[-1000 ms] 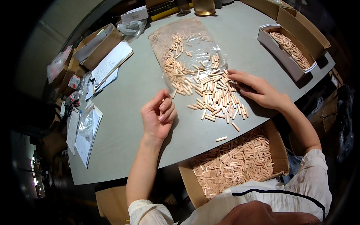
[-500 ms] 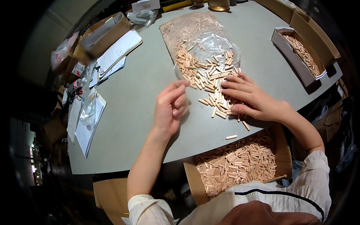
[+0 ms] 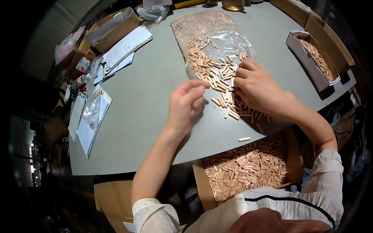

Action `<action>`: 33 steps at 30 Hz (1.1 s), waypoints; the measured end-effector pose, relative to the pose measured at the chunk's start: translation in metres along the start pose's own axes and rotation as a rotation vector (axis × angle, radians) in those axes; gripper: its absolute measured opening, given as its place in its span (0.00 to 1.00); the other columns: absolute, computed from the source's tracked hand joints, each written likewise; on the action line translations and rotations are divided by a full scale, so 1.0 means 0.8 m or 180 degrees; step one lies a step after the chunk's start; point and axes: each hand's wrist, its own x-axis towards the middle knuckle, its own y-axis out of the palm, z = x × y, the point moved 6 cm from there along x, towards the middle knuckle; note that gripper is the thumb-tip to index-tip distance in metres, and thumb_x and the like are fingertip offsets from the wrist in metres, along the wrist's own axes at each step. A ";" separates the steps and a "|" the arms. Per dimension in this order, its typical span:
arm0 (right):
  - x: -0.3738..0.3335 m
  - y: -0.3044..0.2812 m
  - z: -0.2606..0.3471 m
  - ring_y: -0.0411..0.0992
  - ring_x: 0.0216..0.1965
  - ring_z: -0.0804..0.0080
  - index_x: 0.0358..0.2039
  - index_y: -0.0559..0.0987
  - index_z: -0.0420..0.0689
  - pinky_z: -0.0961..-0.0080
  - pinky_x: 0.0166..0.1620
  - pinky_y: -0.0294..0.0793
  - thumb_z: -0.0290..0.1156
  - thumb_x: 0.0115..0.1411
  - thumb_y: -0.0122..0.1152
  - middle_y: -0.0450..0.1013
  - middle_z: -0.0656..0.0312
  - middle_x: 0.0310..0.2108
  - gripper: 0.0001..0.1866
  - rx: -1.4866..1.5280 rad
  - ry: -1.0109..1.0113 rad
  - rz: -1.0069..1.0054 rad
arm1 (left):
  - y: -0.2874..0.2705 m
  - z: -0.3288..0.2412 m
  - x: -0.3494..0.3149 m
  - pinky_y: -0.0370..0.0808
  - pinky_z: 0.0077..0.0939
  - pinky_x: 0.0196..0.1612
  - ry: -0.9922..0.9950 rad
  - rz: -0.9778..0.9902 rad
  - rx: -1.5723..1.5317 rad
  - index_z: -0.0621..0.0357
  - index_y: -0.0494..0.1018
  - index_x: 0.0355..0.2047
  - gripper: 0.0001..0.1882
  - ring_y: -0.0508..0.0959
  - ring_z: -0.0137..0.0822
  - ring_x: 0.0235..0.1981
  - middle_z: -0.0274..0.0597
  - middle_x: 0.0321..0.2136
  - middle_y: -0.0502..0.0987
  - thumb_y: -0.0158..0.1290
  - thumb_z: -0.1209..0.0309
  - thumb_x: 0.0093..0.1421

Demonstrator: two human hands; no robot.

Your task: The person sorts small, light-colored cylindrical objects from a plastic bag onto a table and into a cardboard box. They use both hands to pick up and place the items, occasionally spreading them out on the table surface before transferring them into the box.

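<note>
Short wooden dowels [image 3: 215,80] lie in a loose pile on the grey table [image 3: 140,112], spilling from the mouth of a clear plastic bag [image 3: 211,23]. At the pile's left edge, my left hand [image 3: 185,104] has its fingers curled and the thumb laid close to the index finger. The index tip reaches the nearest dowels; whatever lies inside the fingers is hidden. Over the right side of the pile, my right hand [image 3: 258,86] bends its fingers down among the dowels. Its fingertips are mostly out of sight, so I cannot see what they grip.
A cardboard box full of dowels [image 3: 246,167] sits below the table's front edge. One lone dowel [image 3: 244,139] lies near that edge. A narrow box of dowels [image 3: 316,58] stands at the right. Papers [image 3: 126,48] and an open carton [image 3: 114,31] are at the left.
My right hand, spread flat over the dowels before, has drawn its fingers in and bent them down. My left hand has shifted slightly right, closer to the pile. The whole view has shifted a little.
</note>
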 end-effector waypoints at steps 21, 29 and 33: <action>0.025 0.018 0.009 0.73 0.46 0.59 0.24 0.80 0.43 0.55 0.68 0.61 0.29 0.48 0.67 0.76 0.59 0.29 0.05 0.0185 -0.0425 -0.0467 | 0.011 0.000 -0.002 0.51 0.15 0.22 0.0704 -0.0043 0.0789 0.61 0.77 0.40 0.07 0.58 0.14 0.18 0.19 0.18 0.64 0.56 0.69 0.70; 0.037 -0.011 0.006 0.70 0.42 0.64 0.26 0.79 0.44 0.64 0.52 0.66 0.36 0.57 0.69 0.77 0.64 0.30 0.10 0.2050 0.0117 -0.0615 | 0.023 0.011 -0.005 0.52 0.15 0.20 0.0675 0.0432 0.0758 0.58 0.74 0.36 0.22 0.60 0.15 0.18 0.22 0.18 0.66 0.52 0.51 0.74; 0.044 0.003 -0.001 0.76 0.42 0.63 0.37 0.84 0.39 0.65 0.50 0.73 0.36 0.63 0.66 0.80 0.58 0.35 0.12 0.3077 0.0288 -0.0303 | 0.010 0.006 -0.007 0.50 0.17 0.18 0.0397 0.0338 0.0402 0.53 0.70 0.30 0.23 0.56 0.17 0.14 0.23 0.17 0.63 0.46 0.50 0.76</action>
